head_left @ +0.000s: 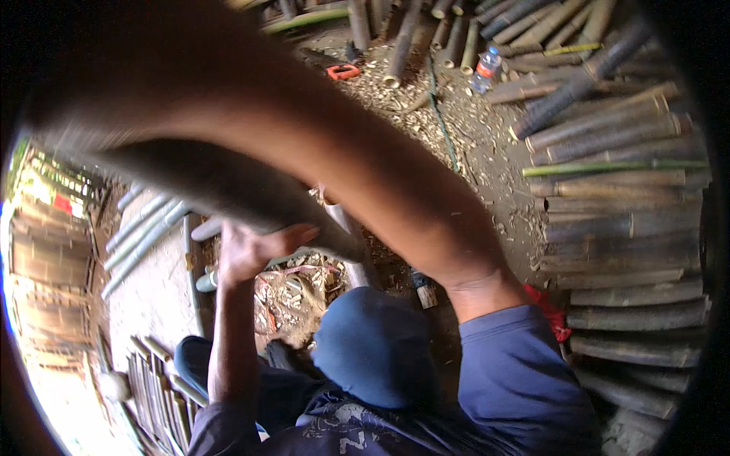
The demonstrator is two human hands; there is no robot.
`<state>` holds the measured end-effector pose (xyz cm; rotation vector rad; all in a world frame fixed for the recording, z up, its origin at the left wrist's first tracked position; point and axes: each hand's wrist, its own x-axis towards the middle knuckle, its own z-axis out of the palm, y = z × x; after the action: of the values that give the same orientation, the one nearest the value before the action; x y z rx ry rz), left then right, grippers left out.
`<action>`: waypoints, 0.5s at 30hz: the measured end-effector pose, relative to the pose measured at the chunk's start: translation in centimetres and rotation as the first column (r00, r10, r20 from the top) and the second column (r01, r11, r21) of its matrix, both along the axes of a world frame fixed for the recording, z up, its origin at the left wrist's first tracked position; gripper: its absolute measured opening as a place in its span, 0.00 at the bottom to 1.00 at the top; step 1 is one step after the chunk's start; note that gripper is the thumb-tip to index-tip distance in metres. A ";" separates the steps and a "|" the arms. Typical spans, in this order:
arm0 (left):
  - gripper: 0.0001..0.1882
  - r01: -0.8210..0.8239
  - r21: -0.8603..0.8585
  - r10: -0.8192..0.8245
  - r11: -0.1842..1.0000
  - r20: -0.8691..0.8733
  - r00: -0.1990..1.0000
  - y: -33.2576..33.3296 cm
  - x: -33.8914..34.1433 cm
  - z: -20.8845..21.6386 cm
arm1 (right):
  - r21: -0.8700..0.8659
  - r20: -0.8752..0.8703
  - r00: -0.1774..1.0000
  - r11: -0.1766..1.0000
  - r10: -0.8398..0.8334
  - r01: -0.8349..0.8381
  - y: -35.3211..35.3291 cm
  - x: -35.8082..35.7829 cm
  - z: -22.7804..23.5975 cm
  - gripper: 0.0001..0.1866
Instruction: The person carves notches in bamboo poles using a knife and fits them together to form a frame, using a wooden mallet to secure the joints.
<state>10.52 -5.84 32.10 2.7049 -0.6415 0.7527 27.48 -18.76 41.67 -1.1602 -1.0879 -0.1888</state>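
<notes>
My left hand [255,249] grips a dark bamboo pole [228,186] from the near side, with its thumb lying along it. The pole slants from the middle of the view up to the far left, tilted and held in the air. My right forearm [357,156] crosses over it toward the upper left. There the right hand is lost in dark shadow and motion smear, close to the pole's far end; its fingers cannot be made out. Beneath the pole's near end stands a pale upright post [350,228], partly covered. My knee [372,346] in blue cloth is just below.
Stacked bamboo lengths [623,228] line the right side, and more bamboo pieces [456,38] lie at the far end. A plastic bottle [487,68] and an orange-handled tool [344,72] stand among wood shavings [403,99]. Several poles [148,228] rest at the left.
</notes>
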 end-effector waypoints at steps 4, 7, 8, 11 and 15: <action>0.25 -0.251 -0.100 0.248 0.963 -0.045 0.968 2.0 -2.4 -1.6 | 0.045 -0.017 0.998 0.997 0.055 -0.054 1.4 -0.3 -0.6 0.27; 0.24 -0.268 -0.295 0.238 0.917 -0.134 0.962 1.7 -2.2 -3.5 | 0.034 -0.011 0.997 0.997 0.075 -0.075 1.6 -0.3 -0.5 0.27; 0.24 -0.228 -0.045 0.226 0.973 -0.050 0.973 2.0 -2.3 -2.3 | 0.039 -0.003 0.997 0.996 0.083 -0.083 1.8 -0.4 -0.1 0.27; 0.22 -0.208 0.127 0.206 0.970 0.033 0.978 1.2 -2.1 -1.5 | 0.043 0.019 0.995 0.994 0.099 -0.100 2.0 -0.5 0.9 0.27; 0.30 -0.136 -0.167 0.140 0.977 0.016 0.990 -0.7 -0.2 0.4 | 0.029 0.091 0.990 0.993 0.109 -0.112 1.3 -0.7 3.8 0.27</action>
<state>10.27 -6.54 32.47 2.6097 -0.3805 0.8387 26.79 -17.43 45.43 -1.0662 -1.2196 -0.1734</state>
